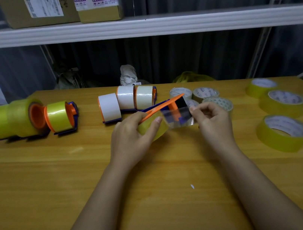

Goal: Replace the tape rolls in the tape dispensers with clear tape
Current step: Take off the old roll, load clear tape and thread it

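— Table [56,168] first, since it was the biggest thing: what lay on it around the hands?

— Beyond the left hand's [130,137] grip and off to its outer side stood the dispensers with yellow tape [58,117]; straight beyond it, the dispensers with white tape [127,100]. Well out past the right hand [212,119] lay three spare yellowish rolls [282,132], and just behind its knuckles a cluster of clear rolls [204,93].

— And the one being worked on?

— The left hand was curled round a tape roll [154,128] sitting in an orange-and-blue dispenser [165,106], thumb across the roll's face. The right hand pinched the free end of the tape [178,117] between thumb and fingertips, stretched taut from the roll across the dispenser's front.

— So which step, by your reading?

— Threading, I judged: the roll looked seated, and the loose end was being led toward the cutter. Several dispensers looked not yet changed.

— What did the next move ask?

— Probably keeping the strip flat and tight, laying it over the blade end without letting it fold or stick to the fingers.
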`<state>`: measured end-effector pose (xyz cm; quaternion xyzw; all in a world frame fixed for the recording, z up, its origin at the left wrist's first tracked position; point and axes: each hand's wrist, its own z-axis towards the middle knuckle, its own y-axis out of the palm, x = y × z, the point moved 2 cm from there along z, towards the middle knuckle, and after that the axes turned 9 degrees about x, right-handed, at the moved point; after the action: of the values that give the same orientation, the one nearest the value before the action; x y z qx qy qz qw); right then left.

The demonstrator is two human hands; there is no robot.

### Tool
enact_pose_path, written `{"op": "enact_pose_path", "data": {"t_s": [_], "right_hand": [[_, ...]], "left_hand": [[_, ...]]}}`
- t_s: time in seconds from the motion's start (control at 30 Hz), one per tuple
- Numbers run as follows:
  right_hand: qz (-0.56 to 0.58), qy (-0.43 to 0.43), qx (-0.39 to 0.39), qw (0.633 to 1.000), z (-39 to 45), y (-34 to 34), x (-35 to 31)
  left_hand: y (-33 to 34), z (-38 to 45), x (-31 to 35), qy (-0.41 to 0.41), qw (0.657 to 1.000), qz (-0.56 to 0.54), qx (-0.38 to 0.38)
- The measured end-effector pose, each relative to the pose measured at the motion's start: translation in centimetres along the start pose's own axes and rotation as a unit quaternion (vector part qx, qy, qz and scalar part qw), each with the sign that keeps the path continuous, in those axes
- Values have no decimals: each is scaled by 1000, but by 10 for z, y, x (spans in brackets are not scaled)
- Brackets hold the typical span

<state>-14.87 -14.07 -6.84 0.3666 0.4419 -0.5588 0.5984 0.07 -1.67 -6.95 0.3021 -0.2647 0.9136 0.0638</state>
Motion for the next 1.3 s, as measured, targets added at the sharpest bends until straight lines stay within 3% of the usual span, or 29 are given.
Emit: {"op": "enact_pose_path", "data": {"t_s": [0.2, 0.53, 0.77, 0.97, 1.3], "right_hand": [[-41, -72, 36, 996, -1, -1, -2], [-37, -81, 2, 996, -5, 0, -5], [-9, -10, -1, 1000, -1, -4, -3], [16, -4, -17, 1000, 1, -6, -3], [79, 20, -54, 995, 2, -5, -4]], "left_hand": [[1, -1, 2, -7, 1000, -22, -20], [0, -1, 3, -3, 1000, -16, -24], [-1, 1, -2, -49, 996, -65, -33], [-1, 1, -7, -68, 992, -78, -79], [-1, 2, -6, -79, 996, -50, -9]]}}
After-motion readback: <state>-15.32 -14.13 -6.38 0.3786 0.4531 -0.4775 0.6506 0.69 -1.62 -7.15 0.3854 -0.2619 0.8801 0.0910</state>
